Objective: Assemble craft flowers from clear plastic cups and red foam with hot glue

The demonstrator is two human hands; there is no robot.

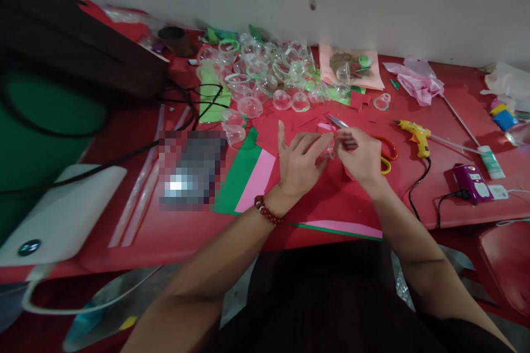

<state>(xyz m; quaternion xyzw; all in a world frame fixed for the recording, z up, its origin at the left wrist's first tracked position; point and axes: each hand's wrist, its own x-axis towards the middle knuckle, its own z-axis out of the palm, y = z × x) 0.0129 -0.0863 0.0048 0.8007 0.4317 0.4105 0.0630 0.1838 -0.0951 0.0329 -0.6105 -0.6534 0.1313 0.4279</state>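
My left hand [302, 160] is closed around a small clear plastic piece [330, 148], which looks like one of the little cups, its index finger raised. From the other side my right hand [361, 157] pinches at the same piece, its fingertips partly hiding it. Scissors [388, 149] with orange and yellow handles lie under and behind my right hand, the blade showing past its knuckles. Beneath both hands are red paper sheets [331, 198], with green paper [232, 190] and pink paper [257, 179] to the left.
Several clear plastic cups [256, 69] are heaped at the back. To the right lie a yellow glue gun [418, 137], a purple power adapter [472, 183] and a green-white tube [491, 161]. A blurred dark device [194, 168], clear tubes [143, 198] and a white box [66, 212] sit left.
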